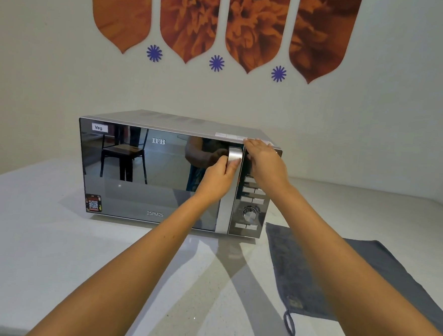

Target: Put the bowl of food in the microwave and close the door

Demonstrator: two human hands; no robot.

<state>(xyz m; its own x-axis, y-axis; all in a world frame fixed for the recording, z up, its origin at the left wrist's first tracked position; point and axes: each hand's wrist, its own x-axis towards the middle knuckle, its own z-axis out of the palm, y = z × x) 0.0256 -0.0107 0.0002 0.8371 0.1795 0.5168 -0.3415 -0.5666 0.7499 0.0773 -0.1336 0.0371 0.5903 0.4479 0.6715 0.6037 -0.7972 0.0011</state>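
Note:
A silver microwave [146, 178] with a mirrored door stands on the white counter [52, 248], its door flush with the front. My left hand [218, 179] is wrapped around the vertical silver door handle [234, 157]. My right hand [264, 161] lies flat, fingers together, against the upper right corner of the microwave over the control panel [248, 211]. No bowl of food is in view; the mirrored door hides the inside.
A grey towel [299, 273] with a hanging loop lies on the counter to the right of the microwave. A white wall with orange flower decals rises behind. The counter's front edge runs along the bottom left.

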